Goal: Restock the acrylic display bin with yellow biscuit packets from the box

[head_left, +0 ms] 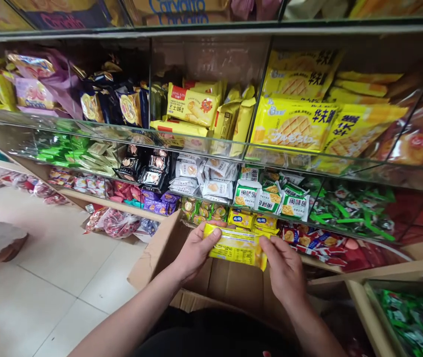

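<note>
1. We are holding a yellow snack packet (237, 246) between both hands, level and lengthwise, just above an open cardboard box (230, 285) and in front of the lowest glass shelf.
2. Our left hand (192, 253) is gripping the packet's left end, thumb lying across the top face and fingers curled beneath.
3. Our right hand (284, 270) is pinching the right end, fingers closed on the crimped edge.
4. The packet is glossy plastic film, oblong and flat, catching the light; its dark print is too small for us to read.
5. The box is plain brown corrugated board, flaps standing open, matte and creased.
6. Just behind the packet, we are seeing more small yellow packs (253, 220) of the same colour, lying in a shelf compartment.
7. Above them, green-and-white biscuit packs (271, 198) are carrying Chinese characters and a picture of round crackers.
8. To their left, white pillow packs (200, 176) are piled loosely, and black packs (148, 168) are stacked beside those.
9. On the upper shelf, large yellow waffle bags (293, 124) are showing Chinese lettering and a grid-patterned biscuit picture.
10. A yellow bag (192, 104) nearby is bearing a small red label that we cannot read with certainty.
11. At the top edge, a carton (174, 10) is showing blue letters that look like "Carvalio", partly cut off.
12. Glass shelves (204, 144) with clear upright dividers are separating the goods; the floor (48, 258) is pale, smooth tile.
</note>
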`<state>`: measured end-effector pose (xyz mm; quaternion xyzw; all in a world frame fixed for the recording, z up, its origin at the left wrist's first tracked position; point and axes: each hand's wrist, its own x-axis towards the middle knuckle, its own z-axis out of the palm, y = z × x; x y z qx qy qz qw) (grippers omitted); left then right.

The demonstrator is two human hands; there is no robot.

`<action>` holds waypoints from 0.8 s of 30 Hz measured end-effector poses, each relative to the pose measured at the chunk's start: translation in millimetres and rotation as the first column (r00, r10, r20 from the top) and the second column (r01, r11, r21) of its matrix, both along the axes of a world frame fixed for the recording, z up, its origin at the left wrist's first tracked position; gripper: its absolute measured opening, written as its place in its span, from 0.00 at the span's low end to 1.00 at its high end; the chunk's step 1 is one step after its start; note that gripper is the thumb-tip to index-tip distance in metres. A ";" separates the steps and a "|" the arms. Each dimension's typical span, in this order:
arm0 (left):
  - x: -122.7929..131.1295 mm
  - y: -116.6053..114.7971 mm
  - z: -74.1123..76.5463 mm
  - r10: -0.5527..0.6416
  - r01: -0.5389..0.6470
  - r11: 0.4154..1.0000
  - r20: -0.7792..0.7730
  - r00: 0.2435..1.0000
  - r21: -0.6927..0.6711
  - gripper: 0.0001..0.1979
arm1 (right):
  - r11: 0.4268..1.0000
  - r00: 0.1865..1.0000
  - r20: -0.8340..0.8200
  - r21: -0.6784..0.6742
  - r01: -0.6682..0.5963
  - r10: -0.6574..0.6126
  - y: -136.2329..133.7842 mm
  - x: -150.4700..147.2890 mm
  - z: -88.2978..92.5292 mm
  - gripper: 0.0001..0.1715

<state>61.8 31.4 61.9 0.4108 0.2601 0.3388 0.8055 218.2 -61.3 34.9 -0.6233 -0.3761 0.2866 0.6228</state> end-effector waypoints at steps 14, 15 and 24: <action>8.2 -11.7 47.7 0.085 -0.071 0.995 0.223 0.971 -0.071 0.30 | 0.917 0.974 0.221 0.375 -0.136 0.054 -11.2 -5.2 30.0 0.26; 9.9 -12.8 47.3 0.089 -0.077 0.995 0.241 0.967 -0.056 0.31 | 0.935 0.994 0.005 0.338 -0.107 0.112 -9.0 -8.3 28.9 0.28; 10.2 -12.1 41.1 -0.038 0.064 0.975 -0.123 0.992 0.215 0.17 | 0.995 0.996 0.087 0.099 -0.020 0.012 0.7 -8.8 37.5 0.18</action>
